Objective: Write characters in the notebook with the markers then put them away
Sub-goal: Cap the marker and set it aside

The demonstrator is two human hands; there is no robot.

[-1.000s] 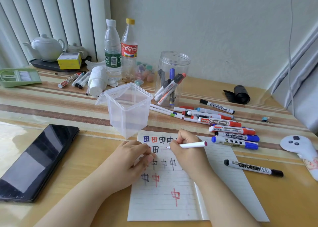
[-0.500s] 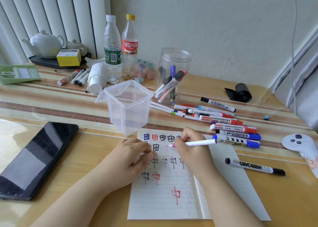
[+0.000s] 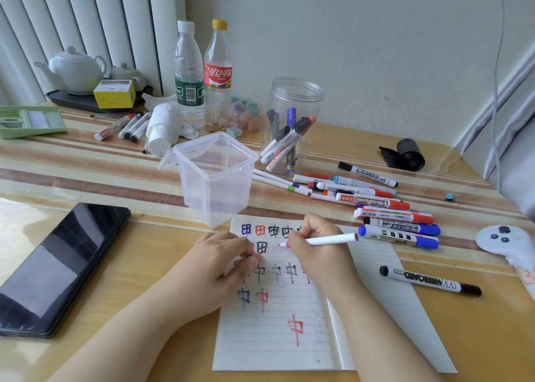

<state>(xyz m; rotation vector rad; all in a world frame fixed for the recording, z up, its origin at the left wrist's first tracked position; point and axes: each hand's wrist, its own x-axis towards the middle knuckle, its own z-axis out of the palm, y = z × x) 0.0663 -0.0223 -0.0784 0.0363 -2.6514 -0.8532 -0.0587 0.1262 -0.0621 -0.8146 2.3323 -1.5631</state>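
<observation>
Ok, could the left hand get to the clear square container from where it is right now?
Probably yes. The left hand rests on the notebook with fingers loosely curled and seemingly holding nothing, and the clear square container stands just beyond it with only bare table between. The right hand, gripping the pink marker, sits off to the side.

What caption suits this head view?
Right hand writes in the notebook with a pink pen; left hand steadies it.
</observation>
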